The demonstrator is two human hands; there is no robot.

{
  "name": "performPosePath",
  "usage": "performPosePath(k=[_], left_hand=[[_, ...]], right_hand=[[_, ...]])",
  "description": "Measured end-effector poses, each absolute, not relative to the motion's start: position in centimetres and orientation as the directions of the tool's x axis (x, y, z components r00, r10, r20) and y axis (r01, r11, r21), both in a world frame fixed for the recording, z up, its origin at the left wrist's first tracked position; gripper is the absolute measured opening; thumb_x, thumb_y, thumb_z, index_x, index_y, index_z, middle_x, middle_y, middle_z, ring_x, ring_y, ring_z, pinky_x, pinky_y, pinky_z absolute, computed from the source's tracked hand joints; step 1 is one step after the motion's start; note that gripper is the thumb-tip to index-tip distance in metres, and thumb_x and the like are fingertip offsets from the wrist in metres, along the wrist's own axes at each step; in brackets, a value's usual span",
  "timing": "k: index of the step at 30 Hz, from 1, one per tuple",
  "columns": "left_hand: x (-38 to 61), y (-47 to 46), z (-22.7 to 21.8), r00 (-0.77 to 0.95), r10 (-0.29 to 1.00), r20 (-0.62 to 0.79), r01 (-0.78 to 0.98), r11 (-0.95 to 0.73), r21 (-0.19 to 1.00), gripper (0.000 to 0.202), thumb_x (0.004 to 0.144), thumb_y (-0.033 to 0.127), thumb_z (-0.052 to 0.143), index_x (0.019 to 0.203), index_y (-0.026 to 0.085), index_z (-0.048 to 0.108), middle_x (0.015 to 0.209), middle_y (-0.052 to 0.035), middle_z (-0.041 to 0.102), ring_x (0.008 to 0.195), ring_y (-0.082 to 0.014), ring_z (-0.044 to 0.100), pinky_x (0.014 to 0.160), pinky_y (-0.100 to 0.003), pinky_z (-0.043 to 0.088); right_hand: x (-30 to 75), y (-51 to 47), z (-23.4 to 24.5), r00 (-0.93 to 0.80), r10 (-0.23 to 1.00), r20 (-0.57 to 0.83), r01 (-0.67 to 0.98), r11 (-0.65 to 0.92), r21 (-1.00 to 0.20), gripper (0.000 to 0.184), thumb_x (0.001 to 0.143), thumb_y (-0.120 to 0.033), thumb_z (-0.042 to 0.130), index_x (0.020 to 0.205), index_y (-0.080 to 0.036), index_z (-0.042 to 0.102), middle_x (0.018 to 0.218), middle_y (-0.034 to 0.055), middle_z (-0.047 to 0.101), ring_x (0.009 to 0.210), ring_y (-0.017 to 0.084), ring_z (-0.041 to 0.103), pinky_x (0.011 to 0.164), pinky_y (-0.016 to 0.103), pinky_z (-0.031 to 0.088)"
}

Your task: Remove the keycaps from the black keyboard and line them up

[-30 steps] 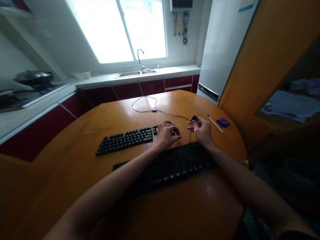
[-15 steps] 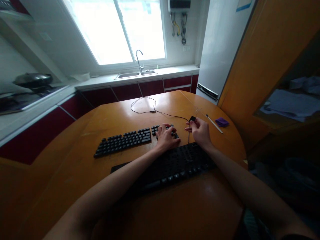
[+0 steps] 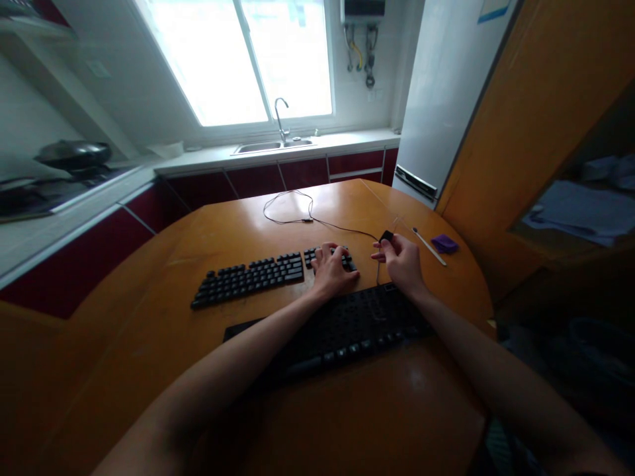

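My left hand (image 3: 331,270) reaches over the right end of a row of loose black keycaps (image 3: 258,276), laid out in keyboard order. Its fingers are spread and bent, with fingertips at the number-pad caps; nothing shows gripped in it. Between thumb and fingers my right hand (image 3: 401,259) pinches a small black square piece (image 3: 385,236), too small to name surely. A thin pale strip or wire hangs below that hand towards the keyboard. Nearer me lies the black keyboard base (image 3: 342,324), mostly stripped of caps, with a row of caps left along its near edge. My left forearm covers part of it.
A thin black cable (image 3: 285,219) loops across the far side of the wooden table (image 3: 198,244). To the right lie a white stick-like brush (image 3: 429,247) and a folded purple cloth (image 3: 444,244). Beyond are a counter with a sink (image 3: 258,148) and a fridge (image 3: 436,99).
The whole view has shifted slightly. Both hands keep nearly the same place and pose, and the small black piece stays in my right hand.
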State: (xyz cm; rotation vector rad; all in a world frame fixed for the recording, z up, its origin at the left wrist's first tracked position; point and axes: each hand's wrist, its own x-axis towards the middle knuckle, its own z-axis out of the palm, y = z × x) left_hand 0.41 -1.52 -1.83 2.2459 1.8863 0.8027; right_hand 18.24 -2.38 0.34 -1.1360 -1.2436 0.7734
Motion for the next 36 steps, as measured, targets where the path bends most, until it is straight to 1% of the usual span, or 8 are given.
performPosePath(k=[10,16,22,26,29,32,34,36], left_hand=[[0.2,-1.5,-1.8,0.073,0.948,0.311,0.894,-0.2,0.4,0.056,0.064,0.046,0.082,0.112,0.026,0.059,0.131,-0.01,0.044,0.122,-0.0349,0.041,0.097,-0.049,0.036],[0.3,-1.4,-2.0,0.065,0.937,0.344,0.901,-0.203,0.384,0.057,0.063,0.048,0.083,0.111,0.026,0.06,0.129,-0.0099,0.046,0.12,-0.0346,0.042,0.095,-0.048,0.038],[0.3,-1.4,-2.0,0.056,0.94,0.336,0.904,-0.19,0.382,0.059,0.063,0.048,0.083,0.112,0.025,0.06,0.129,-0.0107,0.046,0.119,-0.0342,0.042,0.095,-0.048,0.038],[0.2,-1.3,-1.7,0.052,0.937,0.345,0.898,-0.195,0.394,0.061,0.064,0.052,0.083,0.113,0.025,0.059,0.131,-0.0109,0.047,0.12,-0.035,0.043,0.096,-0.049,0.039],[-0.1,-0.7,-0.7,0.023,0.938,0.347,0.885,-0.18,0.428,0.05,0.076,0.054,0.074,0.114,0.025,0.06,0.132,-0.0124,0.047,0.121,-0.0361,0.044,0.097,-0.052,0.039],[-0.9,0.0,1.4,-0.036,0.952,0.305,0.861,-0.125,0.493,0.036,0.086,0.049,0.063,0.112,0.023,0.061,0.129,-0.014,0.051,0.122,-0.0366,0.045,0.097,-0.053,0.041],[-1.8,0.2,3.4,-0.045,0.952,0.303,0.836,-0.13,0.532,0.03,0.088,0.042,0.062,0.111,0.022,0.062,0.126,-0.0132,0.055,0.121,-0.0348,0.047,0.097,-0.051,0.043],[-3.2,-0.1,5.5,-0.013,0.938,0.345,0.808,-0.193,0.556,0.027,0.087,0.035,0.062,0.111,0.022,0.062,0.123,-0.0112,0.059,0.117,-0.0308,0.051,0.096,-0.047,0.045]], right_hand=[[18.2,-2.6,0.6,0.198,0.929,0.312,0.12,0.293,-0.949,0.032,0.089,-0.047,0.056,0.089,-0.015,0.061,0.093,0.013,0.074,0.061,0.019,0.072,0.057,0.029,0.059],[18.2,-2.6,0.6,0.194,0.931,0.309,0.125,0.288,-0.949,0.029,0.09,-0.043,0.056,0.089,-0.014,0.062,0.093,0.0136,0.074,0.062,0.019,0.073,0.057,0.03,0.059],[18.2,-2.7,0.7,0.195,0.927,0.319,0.133,0.297,-0.946,0.032,0.089,-0.046,0.056,0.089,-0.014,0.062,0.094,0.0143,0.074,0.062,0.019,0.073,0.057,0.03,0.059],[18.4,-2.6,1.0,0.207,0.924,0.32,0.119,0.301,-0.946,0.033,0.089,-0.047,0.056,0.09,-0.014,0.062,0.094,0.014,0.074,0.06,0.018,0.072,0.058,0.03,0.059],[18.9,-2.2,1.0,0.234,0.913,0.333,0.105,0.317,-0.943,0.033,0.089,-0.047,0.056,0.089,-0.015,0.062,0.093,0.0126,0.074,0.06,0.017,0.07,0.059,0.03,0.058],[19.7,-1.5,1.0,0.283,0.877,0.387,0.148,0.359,-0.921,0.03,0.088,-0.044,0.056,0.084,-0.016,0.062,0.083,0.0101,0.073,0.065,0.018,0.069,0.064,0.031,0.056],[20.2,-1.1,1.0,0.311,0.844,0.438,0.23,0.38,-0.896,0.028,0.088,-0.043,0.057,0.08,-0.016,0.063,0.078,0.0088,0.071,0.069,0.019,0.068,0.066,0.031,0.054],[20.5,-1.0,1.0,0.326,0.829,0.454,0.27,0.378,-0.885,0.028,0.087,-0.043,0.058,0.077,-0.017,0.062,0.075,0.0077,0.07,0.069,0.019,0.066,0.065,0.03,0.052]])
